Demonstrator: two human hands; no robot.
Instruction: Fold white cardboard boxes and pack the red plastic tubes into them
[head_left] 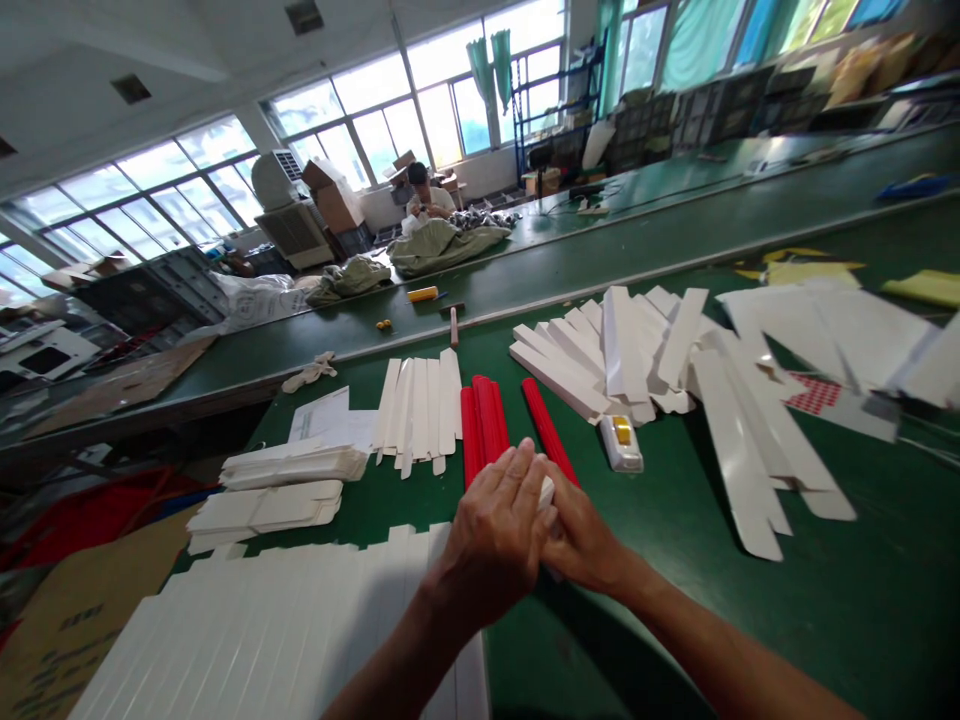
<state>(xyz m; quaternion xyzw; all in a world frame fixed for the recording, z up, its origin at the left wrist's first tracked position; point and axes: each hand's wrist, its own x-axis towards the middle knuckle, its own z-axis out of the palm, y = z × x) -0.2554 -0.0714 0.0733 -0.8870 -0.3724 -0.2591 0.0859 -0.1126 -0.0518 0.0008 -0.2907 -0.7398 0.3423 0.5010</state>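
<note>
My left hand [495, 525] and my right hand [581, 535] are pressed together over the green worktable, closed around a slim white carton [547, 493]. Only a small end of that carton shows between the fingers; the rest is hidden. Just beyond my left hand lie several red ribbed sticks [484, 425] side by side. A single red ribbed stick [551, 430] lies apart from them, beyond my right hand. To the right of it rests a small white tape dispenser [621, 443] with a yellow part.
Folded white cartons [592, 350] are heaped at the back right. Flat white carton strips [420, 410] and banded bundles [266, 510] lie left. Long white cartons [247, 630] line the front left. A hammer [454, 325] is near the ledge; another person [427, 195] sits farther back.
</note>
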